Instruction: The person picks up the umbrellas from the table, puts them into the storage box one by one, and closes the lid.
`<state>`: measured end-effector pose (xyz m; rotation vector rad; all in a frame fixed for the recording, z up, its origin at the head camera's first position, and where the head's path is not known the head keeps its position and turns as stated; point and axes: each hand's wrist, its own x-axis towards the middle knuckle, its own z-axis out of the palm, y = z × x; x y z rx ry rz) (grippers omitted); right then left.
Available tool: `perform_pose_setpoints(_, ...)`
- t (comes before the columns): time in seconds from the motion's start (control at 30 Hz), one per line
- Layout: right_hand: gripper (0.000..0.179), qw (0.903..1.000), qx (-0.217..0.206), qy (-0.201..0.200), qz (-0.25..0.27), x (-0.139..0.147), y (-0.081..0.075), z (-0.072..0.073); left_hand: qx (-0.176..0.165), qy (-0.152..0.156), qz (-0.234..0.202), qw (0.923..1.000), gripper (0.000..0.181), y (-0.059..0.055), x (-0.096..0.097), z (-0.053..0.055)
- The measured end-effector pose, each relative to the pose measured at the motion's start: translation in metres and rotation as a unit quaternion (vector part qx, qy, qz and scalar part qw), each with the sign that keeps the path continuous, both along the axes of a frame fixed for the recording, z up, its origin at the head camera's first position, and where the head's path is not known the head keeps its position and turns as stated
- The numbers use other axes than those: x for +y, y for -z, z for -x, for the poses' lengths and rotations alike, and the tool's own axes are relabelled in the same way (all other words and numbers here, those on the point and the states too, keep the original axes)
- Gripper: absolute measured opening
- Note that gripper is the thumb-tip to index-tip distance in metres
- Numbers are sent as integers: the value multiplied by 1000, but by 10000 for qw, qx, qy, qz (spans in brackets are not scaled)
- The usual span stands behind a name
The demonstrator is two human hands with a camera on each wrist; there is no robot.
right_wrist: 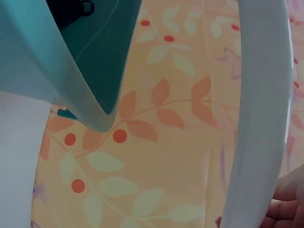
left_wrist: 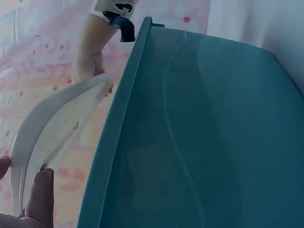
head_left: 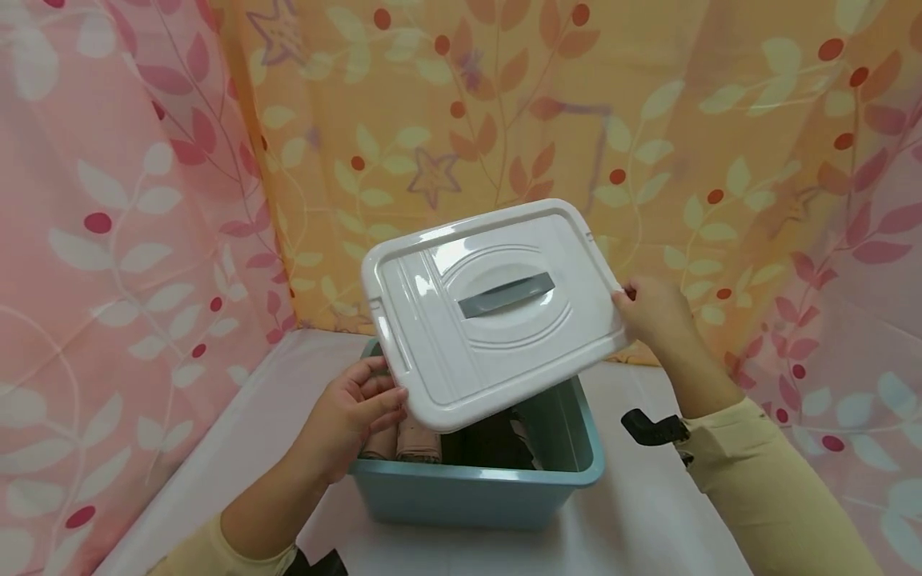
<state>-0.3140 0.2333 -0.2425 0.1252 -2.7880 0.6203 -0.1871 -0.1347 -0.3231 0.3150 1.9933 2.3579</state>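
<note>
A white plastic lid (head_left: 432, 352) with a grey handle (head_left: 507, 295) is held tilted above a blue-green storage bin (head_left: 461, 496). My left hand (head_left: 346, 420) pinches the lid's lower left edge; in the left wrist view the thumb (left_wrist: 40, 197) and a finger lie on either side of the rim. The right hand (head_left: 657, 312) grips the lid's right edge. Inside the bin, rolled pinkish-brown cloth (head_left: 418, 442) lies at the left beside something black (head_left: 497, 442). The lid hides the rest of the contents.
The bin stands on a white-covered table (head_left: 648, 496). Patterned curtains, pink at the left (head_left: 144, 280) and orange at the back (head_left: 346, 112), hang around it. Black wrist mounts (head_left: 651, 428) stick out near both sleeves.
</note>
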Motion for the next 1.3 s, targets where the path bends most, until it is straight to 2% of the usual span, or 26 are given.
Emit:
perform_pose_setpoints(0.17,30,9998,-64,-107,-135,1,3,-8,12,-196,178,9996,61,1,0,-1)
perform_pose_setpoints(0.33,32,9981,-338,-450,268,5,7,-19,60,-299,461,9985,65,-1,-13,2)
perform_pose_setpoints(0.43,36,9928,-717,-664,697,6,11,-25,106,-294,694,9971,64,-5,-22,5)
perform_pose_setpoints(0.53,40,9835,-1099,-908,1110,6,15,-30,161,-333,899,9953,61,-9,-31,10)
perform_pose_setpoints(0.63,41,9757,-1359,-1071,1342,4,19,-35,136,-402,1087,9932,58,-12,-41,15)
perform_pose_setpoints(0.93,52,9685,-1487,-1324,1496,-2,35,-48,-119,-384,1564,9869,56,-15,-60,25)
perform_pose_setpoints(1.07,55,9631,-1608,-1363,1675,-3,43,-53,-252,-343,1843,9819,57,-12,-65,31)
perform_pose_setpoints(1.3,54,9571,-1738,-1448,1809,-2,55,-61,-515,-182,2445,9681,58,-8,-73,39)
